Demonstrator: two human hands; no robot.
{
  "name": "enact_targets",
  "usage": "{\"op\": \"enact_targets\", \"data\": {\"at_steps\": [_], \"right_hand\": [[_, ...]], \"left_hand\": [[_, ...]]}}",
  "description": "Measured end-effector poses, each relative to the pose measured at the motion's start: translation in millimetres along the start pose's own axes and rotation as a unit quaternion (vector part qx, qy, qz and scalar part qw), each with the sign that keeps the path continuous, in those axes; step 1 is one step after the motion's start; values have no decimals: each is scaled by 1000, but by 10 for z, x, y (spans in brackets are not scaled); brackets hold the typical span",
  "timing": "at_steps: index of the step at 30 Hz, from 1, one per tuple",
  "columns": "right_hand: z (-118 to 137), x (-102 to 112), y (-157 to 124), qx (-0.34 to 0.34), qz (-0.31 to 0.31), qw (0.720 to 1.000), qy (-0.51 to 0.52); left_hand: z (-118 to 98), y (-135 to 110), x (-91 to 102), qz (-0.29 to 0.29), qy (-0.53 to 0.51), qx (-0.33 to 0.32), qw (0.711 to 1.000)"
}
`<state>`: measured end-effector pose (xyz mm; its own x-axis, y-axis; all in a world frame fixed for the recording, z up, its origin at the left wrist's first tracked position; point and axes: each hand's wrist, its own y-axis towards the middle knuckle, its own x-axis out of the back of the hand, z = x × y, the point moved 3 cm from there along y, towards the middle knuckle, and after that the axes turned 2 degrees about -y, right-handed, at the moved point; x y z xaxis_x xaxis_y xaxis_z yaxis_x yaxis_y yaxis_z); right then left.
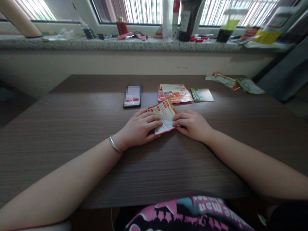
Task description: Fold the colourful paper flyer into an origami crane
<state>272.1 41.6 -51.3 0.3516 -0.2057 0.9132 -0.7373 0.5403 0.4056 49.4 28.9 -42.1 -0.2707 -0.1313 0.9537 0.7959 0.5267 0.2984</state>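
A printed paper leaflet, white with red labels and an orange edge, is held between my two hands just above the brown table. My left hand grips its left side, fingers lying over the face and the thumb near the lower edge. On the right edge, my right hand pinches the paper between fingers and thumb. The leaflet is tilted, with a crease across its lower part. Just behind it lie more red and white leaflets, with a small green and white card to their right.
A phone with its screen lit lies behind my left hand. More green and red papers rest at the table's back right. Along the granite windowsill stand a dark bottle, a red jar and other small items.
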Motion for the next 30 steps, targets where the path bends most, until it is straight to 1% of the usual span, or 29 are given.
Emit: {"op": "enact_targets", "data": {"at_steps": [5, 8, 13, 17, 21, 27, 30], "right_hand": [[8, 15, 2, 4, 2, 1000, -13], [0, 12, -3, 6, 1, 1000, -11], [-11, 18, -9, 2, -3, 1000, -10], [19, 25, 5, 27, -4, 1000, 14], [43, 21, 19, 34, -4, 999, 37], [34, 24, 26, 23, -1, 999, 47], [36, 42, 31, 9, -10, 998, 54]], "left_hand": [[-18, 0, 32, 3, -18, -26, 999], [-38, 2, 27, -2, -3, -35, 999], [-64, -3, -24, -5, 23, -36, 999], [-81, -2, -47, -1, 18, -29, 999], [-99, 9, -43, 6, -3, -29, 1000], [-99, 8, -31, 22, -54, -21, 998], [-110, 16, -21, 28, -71, -11, 997]]}}
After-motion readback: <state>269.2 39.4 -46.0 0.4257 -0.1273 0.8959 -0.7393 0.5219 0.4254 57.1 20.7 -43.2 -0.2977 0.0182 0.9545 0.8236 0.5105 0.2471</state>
